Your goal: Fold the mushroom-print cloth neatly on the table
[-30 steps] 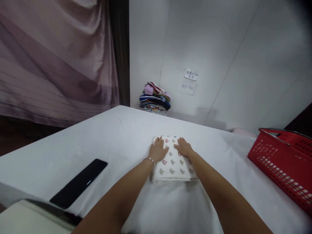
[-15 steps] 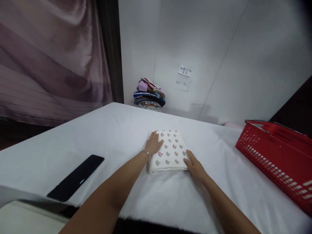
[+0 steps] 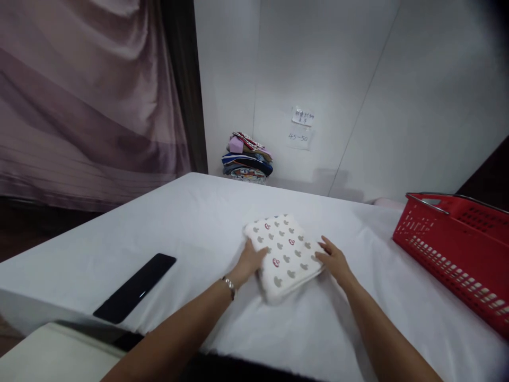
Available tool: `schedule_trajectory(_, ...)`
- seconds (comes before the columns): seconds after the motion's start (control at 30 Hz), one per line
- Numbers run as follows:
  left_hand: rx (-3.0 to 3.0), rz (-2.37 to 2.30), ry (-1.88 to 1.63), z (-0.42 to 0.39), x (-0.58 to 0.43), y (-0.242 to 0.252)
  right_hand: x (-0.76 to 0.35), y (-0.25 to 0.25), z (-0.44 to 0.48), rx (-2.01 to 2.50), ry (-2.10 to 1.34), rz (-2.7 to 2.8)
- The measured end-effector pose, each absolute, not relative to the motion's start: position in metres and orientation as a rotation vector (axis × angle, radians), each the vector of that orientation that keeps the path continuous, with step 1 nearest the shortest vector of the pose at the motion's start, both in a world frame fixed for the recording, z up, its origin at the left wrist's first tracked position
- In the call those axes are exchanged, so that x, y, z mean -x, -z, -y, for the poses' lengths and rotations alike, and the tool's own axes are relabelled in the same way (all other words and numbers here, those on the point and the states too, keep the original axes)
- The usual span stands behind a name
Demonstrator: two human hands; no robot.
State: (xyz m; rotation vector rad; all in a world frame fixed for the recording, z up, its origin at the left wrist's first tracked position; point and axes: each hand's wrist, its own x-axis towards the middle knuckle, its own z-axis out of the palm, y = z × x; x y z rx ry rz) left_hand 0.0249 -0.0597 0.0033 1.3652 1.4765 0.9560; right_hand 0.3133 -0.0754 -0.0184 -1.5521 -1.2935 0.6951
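Note:
A folded white cloth (image 3: 284,257) printed with grey and red mushrooms is turned at an angle over the middle of the white-covered table. My left hand (image 3: 250,260), with a metal bracelet at the wrist, grips its left edge, thumb on top and fingers hidden at the side or beneath. At the right corner, my right hand (image 3: 334,262) pinches the cloth, thumb on top and the fingers bent around the edge. The near edge of the cloth looks slightly blurred; whether it is fully off the table I cannot tell.
A black phone-like slab (image 3: 135,288) lies on the white table cover (image 3: 199,212) at left. A red plastic basket (image 3: 453,249) stands at right. Folded clothes (image 3: 247,159) are stacked beyond the far edge, near paper signs (image 3: 300,127) on the wall. A pale seat-like surface (image 3: 55,353) is at lower left.
The cloth has turned counterclockwise, its near left corner coming closer to me. My hands went from lying flat on it to gripping its edges. The view shifted slightly.

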Motion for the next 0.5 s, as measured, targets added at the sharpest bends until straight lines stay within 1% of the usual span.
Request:
schedule_trajectory(0.03, -1.331, -1.396, -0.866, 0.070, -0.024, -0.003, -0.323, 0.015, 0.074, 1.587, -0.633, 1.296)
schedule_trajectory(0.1, -1.314, -1.386, -0.686, 0.083, -0.018, -0.006, -0.334, 0.007, 0.076, 1.705, -0.434, 1.356)
schedule_trajectory(0.13, -1.372, -1.438, -0.668, 0.085, -0.014, -0.009, -0.335, 0.004, 0.079, 1.739, -0.328, 1.419)
schedule_trajectory(0.2, -1.608, -1.569, -0.771, 0.079, -0.008, -0.017, -0.323, -0.005, 0.087, 1.704, -0.169, 1.587)
schedule_trajectory(0.27, -1.923, -1.604, -0.942, 0.063, -0.007, -0.025, -0.297, -0.013, 0.098, 1.586, -0.141, 1.765)
schedule_trajectory(0.33, -2.209, -1.537, -0.990, 0.043, -0.012, -0.028, -0.267, -0.019, 0.109, 1.555, -0.196, 1.927)
schedule_trajectory(0.4, -2.426, -1.485, -0.867, 0.025, -0.020, -0.024, -0.242, -0.020, 0.118, 1.574, -0.252, 2.120)
schedule_trajectory(0.5, -2.573, -1.477, -0.605, 0.011, -0.026, -0.009, -0.224, -0.013, 0.127, 1.619, -0.257, 2.378)
